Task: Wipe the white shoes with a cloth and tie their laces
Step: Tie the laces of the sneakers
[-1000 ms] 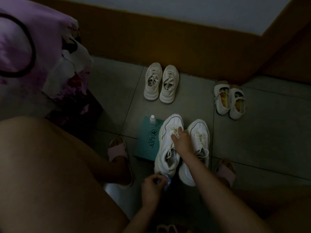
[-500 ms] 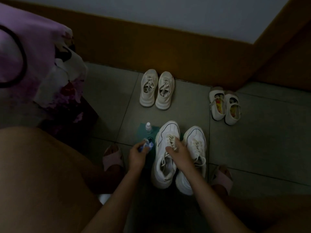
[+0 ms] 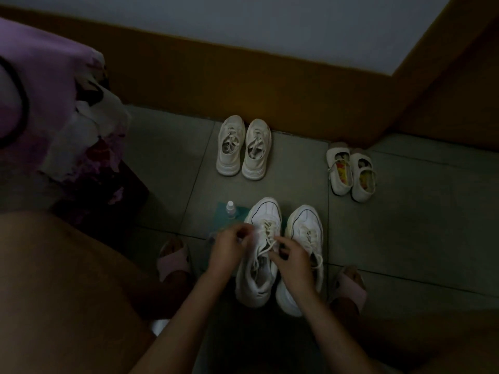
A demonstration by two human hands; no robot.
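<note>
Our left fingers (image 3: pixel 238 235) are curled tight, thumb against forefinger, at the outer edge of the nearer white shoe (image 3: pixel 256 282). They nip something pale, but blur hides whether it is a lace end or a cloth, so we cannot tell what the left hand (image 3: pixel 226 247) holds. A bluish smear sits just under that hand and is just as unclear.

Behind the hand, a small spray bottle (image 3: pixel 230 209) stands on a teal box (image 3: pixel 222 211) that touches the shoe's outer side.

The shoe lies on the floor tiles between our feet, toe pointing away. Its laces (image 3: pixel 266 229) are loose and crossed over the tongue, with no bow.

Across the shoe, our right fingers (image 3: pixel 279 240) are bent and appear to pinch a strand of those laces. The right hand (image 3: pixel 293 259) hovers over the gap between the pair.

The second white shoe (image 3: pixel 305 222) stands just beside the first, its own lace trailing down its right side.

We judge the step in hand to be tying the first shoe. To do it well, we should draw both ends to even length and snug the crossings from the toe upward before forming loops. The shoe should stay flat on the tile, and the knot should sit centred on the tongue. In this dim light, feel will serve better than sight.
</note>
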